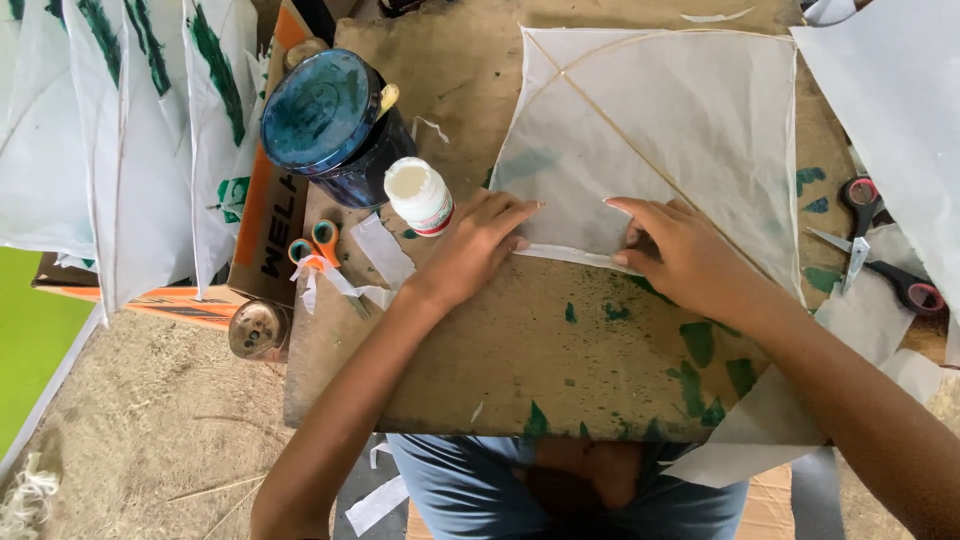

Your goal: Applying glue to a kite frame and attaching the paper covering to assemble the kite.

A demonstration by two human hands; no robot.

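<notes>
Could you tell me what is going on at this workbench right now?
A person is pressing both hands flat on the near edge of a white paper kite with thin stick spars, lying on a paint-stained wooden board. The left hand and right hand rest along a folded strip at that edge. A white glue bottle and a dark blue jar stand to the left, with orange-handled scissors nearby and red-handled scissors on the right. More white kites hang at the left.

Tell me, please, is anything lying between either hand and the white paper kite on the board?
Nothing visible: the left hand and right hand already press on the near edge of the white paper kite. The glue bottle stands left of it.
</notes>
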